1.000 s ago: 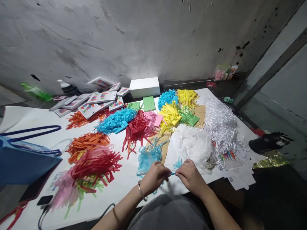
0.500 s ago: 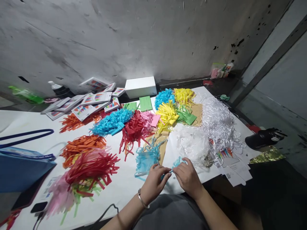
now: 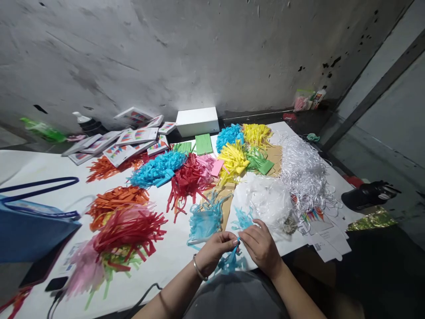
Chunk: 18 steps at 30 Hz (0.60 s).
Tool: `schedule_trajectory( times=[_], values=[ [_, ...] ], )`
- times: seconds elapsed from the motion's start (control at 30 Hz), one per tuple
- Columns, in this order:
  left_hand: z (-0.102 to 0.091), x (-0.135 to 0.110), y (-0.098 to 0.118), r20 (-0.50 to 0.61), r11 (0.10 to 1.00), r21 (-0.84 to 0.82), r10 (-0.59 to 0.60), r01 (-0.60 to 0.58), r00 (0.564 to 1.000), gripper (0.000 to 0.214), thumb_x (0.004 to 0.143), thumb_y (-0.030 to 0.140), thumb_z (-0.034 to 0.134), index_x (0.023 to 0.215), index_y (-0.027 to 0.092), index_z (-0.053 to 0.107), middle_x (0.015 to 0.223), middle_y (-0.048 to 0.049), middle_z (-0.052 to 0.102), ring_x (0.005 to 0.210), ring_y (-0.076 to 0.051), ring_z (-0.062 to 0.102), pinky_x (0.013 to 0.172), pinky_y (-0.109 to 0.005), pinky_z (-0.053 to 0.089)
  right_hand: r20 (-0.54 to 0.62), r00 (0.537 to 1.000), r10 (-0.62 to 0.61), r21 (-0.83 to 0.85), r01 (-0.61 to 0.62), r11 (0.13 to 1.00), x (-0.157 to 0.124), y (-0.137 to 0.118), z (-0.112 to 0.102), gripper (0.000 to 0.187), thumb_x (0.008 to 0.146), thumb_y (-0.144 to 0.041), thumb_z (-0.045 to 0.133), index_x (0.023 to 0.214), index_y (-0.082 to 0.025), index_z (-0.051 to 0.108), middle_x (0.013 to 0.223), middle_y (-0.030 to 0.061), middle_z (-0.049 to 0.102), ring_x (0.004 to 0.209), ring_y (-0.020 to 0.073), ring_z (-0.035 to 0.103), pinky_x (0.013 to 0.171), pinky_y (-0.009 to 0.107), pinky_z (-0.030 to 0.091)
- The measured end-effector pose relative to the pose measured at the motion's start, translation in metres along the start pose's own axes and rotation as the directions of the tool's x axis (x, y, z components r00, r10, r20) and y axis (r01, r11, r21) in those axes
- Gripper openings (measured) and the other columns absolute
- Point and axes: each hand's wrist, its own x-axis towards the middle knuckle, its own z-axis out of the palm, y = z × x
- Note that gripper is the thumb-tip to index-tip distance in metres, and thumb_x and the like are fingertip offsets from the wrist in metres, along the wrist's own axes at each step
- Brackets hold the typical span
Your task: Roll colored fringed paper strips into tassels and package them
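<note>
Though close, clear plastic beyond right hand.

Before me, a white-covered tabletop; behind it, a scuffed grey wall, darkly chipped towards the right; deep shadow at lower right

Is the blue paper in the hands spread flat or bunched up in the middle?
Bunched: the blue paper narrows to a thin twist between the left hand and right hand, with loose fringe above and below.
</note>
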Motion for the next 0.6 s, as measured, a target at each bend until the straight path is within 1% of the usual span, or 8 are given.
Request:
schedule_trajectory(
  times=[0.1, 0.17, 0.23, 0.3, 0.4, 0.47, 0.53, 0.6],
  values=[
    [0.002, 0.002, -0.002, -0.058, 0.997, 0.023, 0.081, -0.08, 0.995, 0.035, 0.067, 0.046, 0.075, 0.07, 0.013, 0.065, 0.065, -0.0009, 0.061, 0.066, -0.013, 0.051, 0.067, -0.025, 0.039, -0.03, 0.997, 0.075, 0.078, -0.073, 0.994, 0.001, -0.003, 0.0, 0.02, 0.089, -0.01, 0.047, 0.095, -0.02, 0.062, 0.078, 0.0026, 0.065, 0.075, 0.0158, 0.06, 0.095, 0.043, 0.042],
    [0.006, 0.003, -0.002, -0.118, 0.987, 0.044, 0.161, -0.157, 0.98, 0.033, 0.068, 0.044, 0.075, 0.069, 0.013, 0.065, 0.067, -0.0002, 0.061, 0.069, -0.013, 0.052, 0.069, -0.025, 0.04, -0.067, 0.987, 0.149, 0.152, -0.137, 0.979, 0.001, -0.007, 0.002, 0.02, 0.09, -0.011, 0.046, 0.093, -0.021, 0.062, 0.076, 0.0024, 0.065, 0.074, 0.0162, 0.06, 0.09, 0.042, 0.045],
    [0.01, 0.004, -0.004, -0.179, 0.974, 0.066, 0.225, -0.216, 0.958, 0.031, 0.069, 0.044, 0.075, 0.068, 0.014, 0.066, 0.069, -0.0005, 0.062, 0.072, -0.014, 0.053, 0.072, -0.026, 0.041, -0.094, 0.972, 0.218, 0.215, -0.194, 0.957, -0.001, -0.012, 0.005, 0.02, 0.09, -0.014, 0.046, 0.096, -0.021, 0.063, 0.081, 0.004, 0.067, 0.078, 0.0179, 0.061, 0.087, 0.041, 0.047],
    [0.012, 0.005, -0.005, -0.219, 0.97, 0.097, 0.241, -0.225, 0.945, 0.032, 0.069, 0.045, 0.073, 0.068, 0.014, 0.066, 0.068, -0.0011, 0.064, 0.07, -0.015, 0.054, 0.071, -0.027, 0.042, -0.11, 0.955, 0.276, 0.255, -0.241, 0.936, -0.003, -0.016, 0.01, 0.018, 0.09, -0.019, 0.05, 0.101, -0.021, 0.064, 0.088, 0.0062, 0.068, 0.084, 0.02, 0.062, 0.084, 0.04, 0.049],
    [0.01, 0.006, -0.004, -0.176, 0.974, 0.153, 0.194, -0.168, 0.965, 0.037, 0.073, 0.049, 0.069, 0.067, 0.013, 0.067, 0.061, -0.0014, 0.062, 0.059, -0.013, 0.052, 0.061, -0.025, 0.041, -0.126, 0.927, 0.353, 0.302, -0.303, 0.904, -0.009, -0.018, 0.018, 0.017, 0.09, -0.022, 0.054, 0.104, -0.021, 0.065, 0.088, 0.0068, 0.068, 0.084, 0.0203, 0.062, 0.076, 0.035, 0.053],
    [0.007, 0.007, -0.002, -0.125, 0.959, 0.233, 0.192, -0.16, 0.973, 0.036, 0.075, 0.049, 0.066, 0.074, 0.013, 0.069, 0.064, -0.0028, 0.065, 0.058, -0.013, 0.052, 0.059, -0.025, 0.041, -0.136, 0.927, 0.35, 0.291, -0.3, 0.908, -0.014, -0.015, 0.021, 0.021, 0.091, -0.017, 0.051, 0.105, -0.022, 0.065, 0.085, 0.0056, 0.068, 0.082, 0.0195, 0.062, 0.076, 0.035, 0.053],
    [0.005, 0.008, 0.001, -0.092, 0.899, 0.379, 0.272, -0.219, 0.958, 0.031, 0.077, 0.045, 0.066, 0.082, 0.015, 0.07, 0.075, -0.0048, 0.068, 0.066, -0.015, 0.056, 0.064, -0.025, 0.043, -0.138, 0.935, 0.327, 0.245, -0.287, 0.926, -0.018, -0.011, 0.022, 0.026, 0.091, -0.014, 0.049, 0.111, -0.023, 0.063, 0.084, 0.0046, 0.069, 0.081, 0.0197, 0.061, 0.084, 0.04, 0.05],
    [0.007, 0.012, 0.004, -0.042, 0.799, 0.528, 0.362, -0.287, 0.931, 0.026, 0.081, 0.041, 0.064, 0.082, 0.016, 0.07, 0.078, -0.0048, 0.068, 0.071, -0.015, 0.057, 0.067, -0.025, 0.043, -0.112, 0.919, 0.378, 0.235, -0.345, 0.909, -0.023, -0.006, 0.02, 0.03, 0.09, -0.014, 0.051, 0.117, -0.023, 0.061, 0.084, 0.0042, 0.068, 0.084, 0.021, 0.061, 0.089, 0.044, 0.047]
  ],
)
